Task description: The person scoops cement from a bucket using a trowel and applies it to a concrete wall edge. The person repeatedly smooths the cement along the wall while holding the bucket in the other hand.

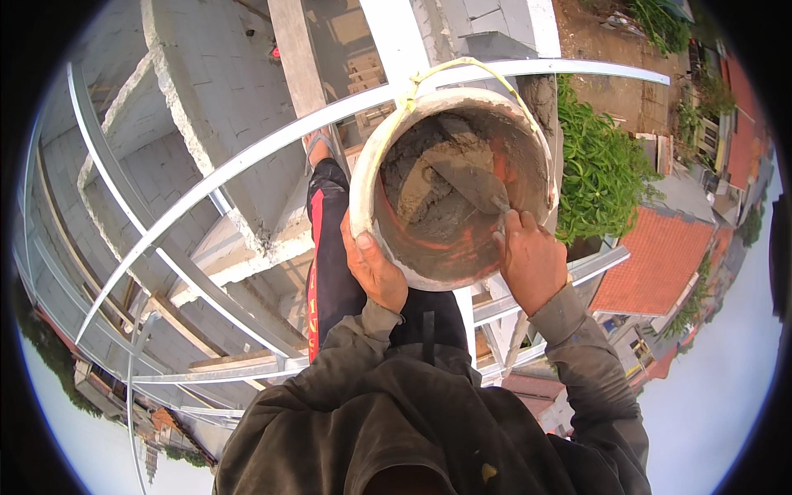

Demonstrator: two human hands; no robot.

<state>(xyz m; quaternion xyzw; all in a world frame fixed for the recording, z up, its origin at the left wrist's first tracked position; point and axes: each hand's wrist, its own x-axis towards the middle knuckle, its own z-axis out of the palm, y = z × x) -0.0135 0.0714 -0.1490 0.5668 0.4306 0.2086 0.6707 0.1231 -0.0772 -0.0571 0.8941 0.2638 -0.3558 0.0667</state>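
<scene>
A round, mortar-crusted bucket (360, 177) is in front of me, tilted so that I look into it. Wet grey mortar (412, 161) lies heaped inside against its far left wall. My left hand (373, 268) grips the near left rim, thumb on the outside and fingers mostly hidden. In my right hand (532, 257) is a trowel (470, 181), its handle wrapped by closed fingers at the near right rim. The trowel's grey, mortar-smeared blade reaches into the bucket and touches the mortar. A yellow cord (445, 64) is knotted at the far rim and loops over the bucket's far side.
Long pale metal beams (247, 153) cross around me at height. Grey block walls with rough tops (177, 99) stand below on the left, and a wooden plank (294, 58) runs ahead. My foot (318, 147) rests beside it. Right and below are a leafy tree (598, 165) and tiled roofs (652, 260).
</scene>
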